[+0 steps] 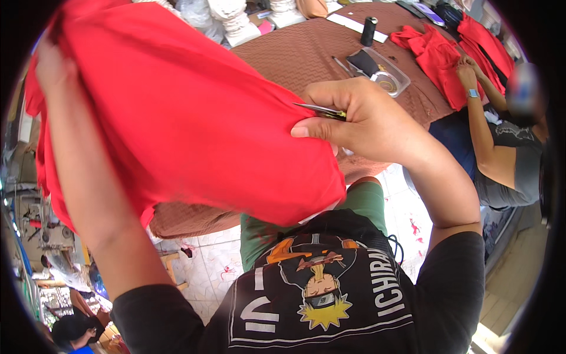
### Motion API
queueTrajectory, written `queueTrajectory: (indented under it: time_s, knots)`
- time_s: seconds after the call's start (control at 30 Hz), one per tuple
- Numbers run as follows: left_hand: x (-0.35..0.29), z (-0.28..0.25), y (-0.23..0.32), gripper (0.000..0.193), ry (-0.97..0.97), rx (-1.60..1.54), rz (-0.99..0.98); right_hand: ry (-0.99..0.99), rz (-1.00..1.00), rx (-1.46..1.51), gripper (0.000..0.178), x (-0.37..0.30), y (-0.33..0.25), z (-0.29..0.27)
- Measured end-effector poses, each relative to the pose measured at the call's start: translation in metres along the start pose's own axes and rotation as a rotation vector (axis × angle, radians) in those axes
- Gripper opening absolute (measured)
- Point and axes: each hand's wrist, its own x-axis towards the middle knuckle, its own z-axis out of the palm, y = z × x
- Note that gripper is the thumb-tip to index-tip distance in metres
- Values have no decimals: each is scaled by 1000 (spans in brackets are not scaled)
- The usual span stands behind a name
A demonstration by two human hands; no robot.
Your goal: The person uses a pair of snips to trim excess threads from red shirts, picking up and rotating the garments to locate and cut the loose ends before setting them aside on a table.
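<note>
Left arm: reaches far forward on the left side, almost straight.
Left hand (56,68): up high against the red cloth (194,118); it is too blurry to tell if the fingers pinch.
Right arm: bent a lot at the elbow, so the hand turns in toward the middle.
Right hand (371,115): fingers curled around 1 pair of thread snips (321,111) (the thin tip points left), thumb on the cloth's edge.
Red cloth: spreads between the 2 hands, just left of the right thumb, over part of the brown tablecloth (283,56).
Tabletop: 1 black thread spool (368,31) stands near 1 clear plastic tray (397,66).
</note>
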Motion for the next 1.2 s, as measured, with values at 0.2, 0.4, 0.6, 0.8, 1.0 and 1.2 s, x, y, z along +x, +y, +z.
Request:
queueTrajectory:
  time_s: [0.2,0.4,0.6,0.8,1.0,1.2]
  knots:
    - [-104,100,-129,67,-867,694,-180,113,141,-730,27,31,76,-18]
    - [-254,100,-155,55,-1519,568,-284,-237,206,-939,38,11,129,-117]
    - [-413,100,-7,34,-1420,-296,19,-69,572,-199,34,-29,145,-105]
    - [-463,105,193,24,-1066,-1177,139,-453,444,-238,21,-27,189,-26]
    - [-448,124,231,17,-1224,-1263,215,-388,614,-130,24,-30,183,18]
    - [-441,92,63,34,-1240,-684,-170,-298,469,34,22,-15,174,-24]
